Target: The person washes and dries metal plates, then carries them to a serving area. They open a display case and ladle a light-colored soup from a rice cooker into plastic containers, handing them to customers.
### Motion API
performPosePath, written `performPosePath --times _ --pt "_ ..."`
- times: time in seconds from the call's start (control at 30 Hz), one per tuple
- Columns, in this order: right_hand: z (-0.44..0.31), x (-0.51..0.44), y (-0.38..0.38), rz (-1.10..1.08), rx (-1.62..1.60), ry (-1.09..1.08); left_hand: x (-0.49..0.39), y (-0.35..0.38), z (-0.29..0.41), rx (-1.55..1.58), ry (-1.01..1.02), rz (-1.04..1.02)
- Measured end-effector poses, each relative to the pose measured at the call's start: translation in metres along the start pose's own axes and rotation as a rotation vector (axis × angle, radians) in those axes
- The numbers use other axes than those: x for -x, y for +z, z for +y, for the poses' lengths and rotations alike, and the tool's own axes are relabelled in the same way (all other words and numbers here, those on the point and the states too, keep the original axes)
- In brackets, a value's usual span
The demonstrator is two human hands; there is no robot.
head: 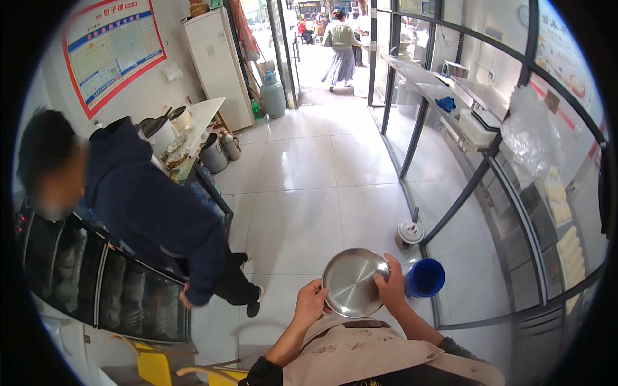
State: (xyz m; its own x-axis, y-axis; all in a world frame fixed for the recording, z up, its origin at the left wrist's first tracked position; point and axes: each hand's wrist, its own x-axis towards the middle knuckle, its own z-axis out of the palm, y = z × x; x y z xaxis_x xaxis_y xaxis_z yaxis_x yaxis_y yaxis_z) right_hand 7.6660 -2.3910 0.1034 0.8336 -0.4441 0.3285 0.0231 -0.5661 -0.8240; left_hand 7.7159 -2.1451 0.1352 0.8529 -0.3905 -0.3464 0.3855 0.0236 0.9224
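Observation:
A round, shallow stainless steel plate (351, 282) is held in front of my beige apron (357, 347). My left hand (310, 301) grips its left rim, thumb on the upper face. On the opposite side my right hand (392, 284) holds the rim, its thumb lying over the inner surface. Nothing lies on the plate. Just right of my right hand, a blue bin (425, 278) stands on the floor beside the glass partition.
A person in a dark hooded jacket (154, 193) stands at left by a dark glass-topped cabinet (130, 275). A lidded bucket (409, 234) sits by the partition (463, 212). Yellow chairs (153, 364) are at lower left. Farther off are a gas cylinder (273, 95) and an open doorway.

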Motion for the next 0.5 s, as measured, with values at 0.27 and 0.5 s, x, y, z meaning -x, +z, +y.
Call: performPosePath --times 0.27,0.5 --pt "0.027 -0.076 0.037 0.064 -0.072 0.316 -0.068 -0.040 0.027 -0.051 -0.035 0.047" --pt "0.051 -0.095 0.057 -0.119 -0.014 0.492 -0.094 -0.043 0.048 -0.110 -0.037 0.107"
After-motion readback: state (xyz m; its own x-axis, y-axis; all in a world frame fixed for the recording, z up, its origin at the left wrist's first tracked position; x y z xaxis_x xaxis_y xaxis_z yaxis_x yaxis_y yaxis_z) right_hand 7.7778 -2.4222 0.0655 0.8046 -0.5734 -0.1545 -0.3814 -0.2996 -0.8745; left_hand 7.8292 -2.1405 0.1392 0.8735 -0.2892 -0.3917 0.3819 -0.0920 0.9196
